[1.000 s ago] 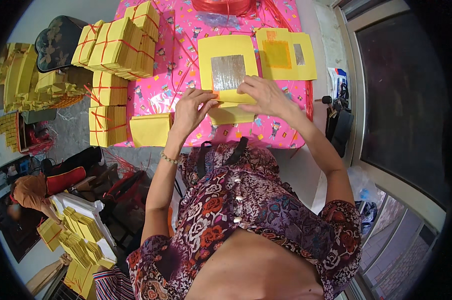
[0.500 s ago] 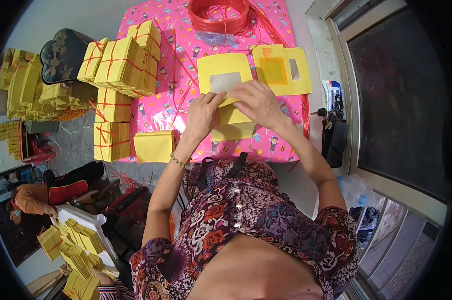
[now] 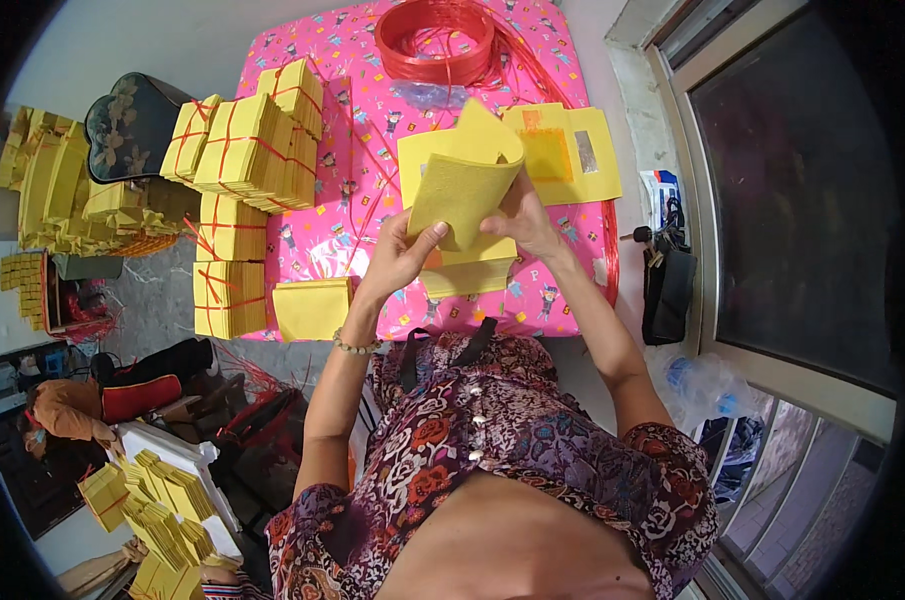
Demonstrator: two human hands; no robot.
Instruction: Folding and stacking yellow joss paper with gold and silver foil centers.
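Note:
Yellow paper [image 3: 462,190] is lifted and curled over in a bend between my two hands, its far corner pointing up. My left hand [image 3: 400,262] grips its near left edge, thumb on top. On the other side my right hand [image 3: 524,222] pinches it, thumb in front and fingers partly hidden behind. Below the hands lies a pile of yellow paper [image 3: 467,278]. More yellow sheets [image 3: 410,150] rest behind the held paper, mostly covered by it. To their right are yellow sheets [image 3: 597,150] with an orange square and a silver patch.
Tied bundles of yellow paper [image 3: 237,150] stack along the table's left edge, beside a loose pile [image 3: 312,308]. Red plastic strapping [image 3: 437,45] coils at the back of the pink-covered table [image 3: 312,235]. A window [image 3: 792,200] is at right. At lower left, another person's hand [image 3: 217,575] is near yellow bundles.
Yellow paper that lay flat under my hands is now raised and bent over. Both hands have turned, thumbs now showing on the paper.

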